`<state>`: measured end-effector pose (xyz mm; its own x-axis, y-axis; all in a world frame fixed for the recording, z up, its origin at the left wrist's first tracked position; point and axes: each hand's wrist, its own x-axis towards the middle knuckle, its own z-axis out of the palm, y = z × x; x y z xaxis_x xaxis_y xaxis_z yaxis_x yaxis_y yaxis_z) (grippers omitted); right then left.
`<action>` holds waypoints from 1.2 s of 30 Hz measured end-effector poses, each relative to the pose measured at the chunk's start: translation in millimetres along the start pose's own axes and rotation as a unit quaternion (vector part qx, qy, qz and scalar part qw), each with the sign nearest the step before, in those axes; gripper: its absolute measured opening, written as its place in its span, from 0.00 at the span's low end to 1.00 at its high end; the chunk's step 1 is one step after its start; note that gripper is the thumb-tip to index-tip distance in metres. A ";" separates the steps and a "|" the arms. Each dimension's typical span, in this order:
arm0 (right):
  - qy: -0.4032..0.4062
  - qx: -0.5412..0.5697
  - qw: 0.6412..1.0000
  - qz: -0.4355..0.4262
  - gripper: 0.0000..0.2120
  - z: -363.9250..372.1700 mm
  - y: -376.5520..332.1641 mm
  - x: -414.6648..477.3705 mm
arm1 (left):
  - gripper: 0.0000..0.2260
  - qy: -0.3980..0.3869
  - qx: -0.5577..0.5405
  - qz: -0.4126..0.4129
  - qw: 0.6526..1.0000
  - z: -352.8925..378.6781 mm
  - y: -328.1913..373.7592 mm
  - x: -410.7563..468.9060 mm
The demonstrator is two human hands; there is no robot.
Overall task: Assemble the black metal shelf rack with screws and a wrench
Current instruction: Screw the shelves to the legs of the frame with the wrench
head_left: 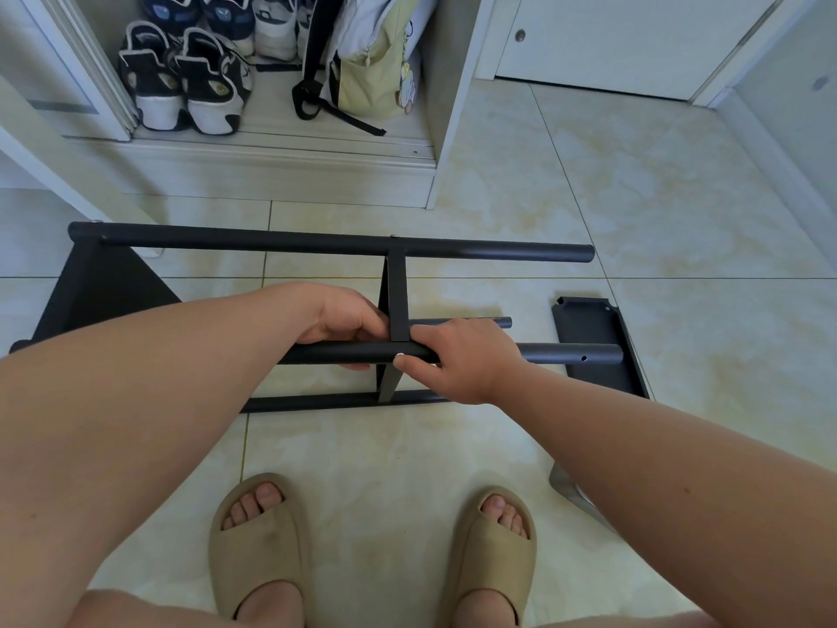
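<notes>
The black metal rack (317, 241) lies on its side on the tiled floor, with long round posts running left to right and a shelf panel (397, 292) standing across its middle. My left hand (344, 321) grips the near upper post (570, 354) just left of that panel. My right hand (457, 360) holds the same post just right of it, thumb pressed beside a small pale screw head (400, 354). A loose black shelf panel (598, 342) lies flat at the right, under the post's free end. No wrench shows.
An open white cabinet (435, 129) at the back holds sneakers (181, 79) and a pale green bag (371, 61). A white door (611, 43) stands at back right. My feet in beige slides (260, 546) stand on the tiles near the rack.
</notes>
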<state>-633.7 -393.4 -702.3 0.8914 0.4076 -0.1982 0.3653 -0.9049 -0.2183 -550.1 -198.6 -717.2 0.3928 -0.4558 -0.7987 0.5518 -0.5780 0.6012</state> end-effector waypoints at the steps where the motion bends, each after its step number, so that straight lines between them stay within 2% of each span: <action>1: 0.000 0.000 1.000 0.001 0.20 -0.3 -0.1 0.0 | 0.09 -0.005 -0.001 0.003 1.000 -0.7 -0.3 0.2; 8: -0.003 -0.003 1.000 0.002 0.20 -1.0 -0.5 -0.1 | 0.10 -0.017 -0.022 -0.005 1.000 -2.1 1.2 -2.1; 13: -0.005 -0.002 1.000 0.002 0.19 -1.6 -0.4 0.0 | 0.12 -0.023 0.013 -0.024 0.999 -1.7 3.1 -4.0; 21: -0.001 -0.002 1.000 -0.005 0.17 -0.9 0.0 0.0 | 0.07 -0.004 0.007 -0.007 1.000 0.5 1.3 0.4; 27: -0.001 -0.006 1.000 -0.003 0.20 0.4 0.7 0.3 | 0.09 -0.017 -0.012 0.007 1.000 -1.4 0.7 -1.3; 32: 0.000 -0.009 1.000 -0.006 0.17 0.1 0.7 0.7 | 0.08 -0.022 0.014 -0.032 0.999 -0.7 4.3 -3.7; 36: 0.003 -0.010 1.000 -0.007 0.17 0.3 1.1 0.4 | 0.08 -0.020 0.014 -0.030 0.999 0.2 4.4 -2.9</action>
<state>-633.0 -394.1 -702.9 0.8875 0.4198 -0.1900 0.3830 -0.9013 -0.2025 -549.0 -200.0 -712.2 0.3296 -0.4450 -0.8327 0.5535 -0.6234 0.5523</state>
